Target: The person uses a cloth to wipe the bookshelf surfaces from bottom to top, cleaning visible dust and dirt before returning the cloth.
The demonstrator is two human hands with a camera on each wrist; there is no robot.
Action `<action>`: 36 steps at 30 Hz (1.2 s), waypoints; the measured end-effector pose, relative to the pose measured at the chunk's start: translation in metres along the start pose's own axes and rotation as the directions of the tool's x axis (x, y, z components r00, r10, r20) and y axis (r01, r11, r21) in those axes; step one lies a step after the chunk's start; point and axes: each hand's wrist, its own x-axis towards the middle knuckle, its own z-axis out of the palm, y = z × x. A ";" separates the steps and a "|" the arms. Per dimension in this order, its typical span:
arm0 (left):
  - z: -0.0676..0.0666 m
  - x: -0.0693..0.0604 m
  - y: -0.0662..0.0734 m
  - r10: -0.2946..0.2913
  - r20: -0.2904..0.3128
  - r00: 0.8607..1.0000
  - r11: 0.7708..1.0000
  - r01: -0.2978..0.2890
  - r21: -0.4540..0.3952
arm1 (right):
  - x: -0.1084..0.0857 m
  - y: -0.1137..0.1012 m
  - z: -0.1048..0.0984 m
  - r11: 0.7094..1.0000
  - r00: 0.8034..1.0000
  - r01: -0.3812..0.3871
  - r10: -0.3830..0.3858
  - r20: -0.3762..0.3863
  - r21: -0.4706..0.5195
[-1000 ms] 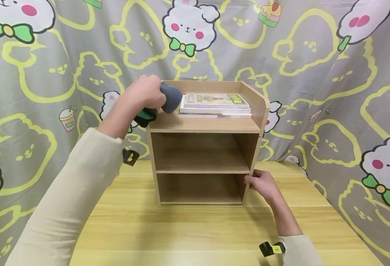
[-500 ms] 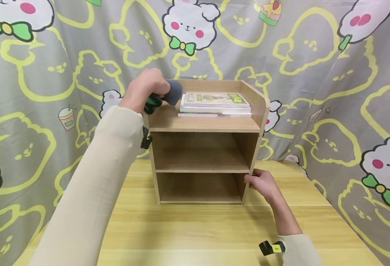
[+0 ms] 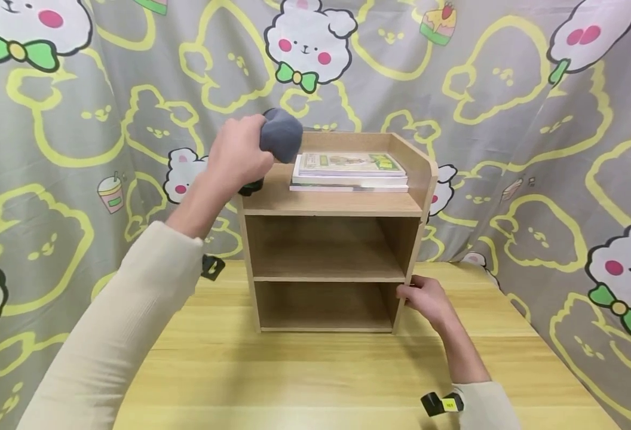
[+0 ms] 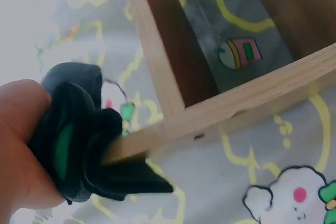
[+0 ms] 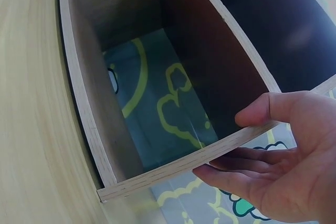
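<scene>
My left hand (image 3: 240, 149) grips a bunched, dark grey-blue cloth (image 3: 281, 135) at the upper left of a small wooden shelf unit (image 3: 330, 279). In the left wrist view the cloth (image 4: 73, 124) shows black and green folds, and its lower part straddles the end of a wooden edge of the unit. Lower down, my right hand (image 3: 428, 301) pinches the unit's right side panel. In the right wrist view the thumb lies on the inner side of that panel (image 5: 178, 162) and the fingers on its outer side.
Several thin books (image 3: 350, 173) lie stacked on the unit's top board, right of the cloth. The unit stands upright on a light wooden table (image 3: 294, 376). A patterned grey curtain (image 3: 149, 119) hangs behind and at both sides.
My left hand rose with the cloth, and its forearm reached forward then drew back left. The cloth now sits slightly higher and turned. My right hand stays on the side panel.
</scene>
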 end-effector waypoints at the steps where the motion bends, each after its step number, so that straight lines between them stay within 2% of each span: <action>1: 0.001 -0.007 0.001 0.046 -0.042 0.998 0.999 -0.046 -0.013 | 0.000 0.000 0.000 1.000 1.000 -0.002 0.002 0.002 -0.002; 3: 0.001 -0.022 0.006 0.131 -0.116 0.984 0.990 -0.136 -0.032 | 0.001 0.000 -0.001 1.000 1.000 -0.003 0.003 0.011 -0.008; 5: 0.002 -0.038 0.013 0.187 -0.164 0.969 0.979 -0.197 -0.045 | 0.001 0.000 0.000 1.000 1.000 -0.005 0.005 0.018 -0.010; 8: 0.005 -0.061 0.028 0.276 -0.188 0.943 0.955 -0.291 -0.057 | 0.001 -0.001 0.000 1.000 1.000 -0.001 0.001 0.018 -0.007; 10: 0.009 -0.076 0.038 0.336 -0.172 0.926 0.934 -0.351 -0.064 | 0.001 -0.002 0.000 1.000 1.000 0.001 -0.001 0.017 -0.004; 13: 0.025 -0.096 0.051 0.441 -0.093 0.893 0.889 -0.449 -0.091 | 0.000 -0.003 0.000 1.000 1.000 -0.002 0.002 0.021 0.002; 15: 0.039 -0.110 0.058 0.489 0.002 0.872 0.868 -0.487 -0.097 | 0.001 -0.003 0.000 1.000 1.000 -0.003 0.003 0.015 0.004; 18: 0.066 -0.130 0.063 0.547 0.145 0.825 0.837 -0.537 -0.101 | 0.001 -0.003 -0.001 1.000 1.000 -0.006 0.006 0.004 0.011; 20: 0.086 -0.144 0.063 0.561 0.214 0.800 0.827 -0.552 -0.106 | 0.002 -0.002 -0.001 1.000 1.000 -0.007 0.007 0.004 0.018; 22: 0.107 -0.157 0.061 0.563 0.253 0.787 0.825 -0.552 -0.119 | 0.002 -0.002 -0.001 1.000 1.000 -0.004 0.004 0.009 0.025; 27: 0.162 -0.187 0.050 0.535 0.336 0.775 0.842 -0.523 -0.135 | 0.001 -0.001 -0.001 1.000 1.000 -0.005 0.005 0.009 0.026; 30: 0.193 -0.202 0.043 0.502 0.425 0.753 0.859 -0.490 -0.147 | 0.000 -0.001 -0.001 1.000 1.000 -0.010 0.010 0.004 0.018; 32: 0.210 -0.210 0.039 0.478 0.483 0.733 0.870 -0.471 -0.146 | 0.000 -0.001 -0.001 1.000 1.000 -0.009 0.009 0.002 0.017; 36: 0.234 -0.222 0.032 0.433 0.598 0.674 0.890 -0.423 -0.167 | -0.001 -0.001 -0.001 1.000 1.000 -0.011 0.011 -0.004 0.020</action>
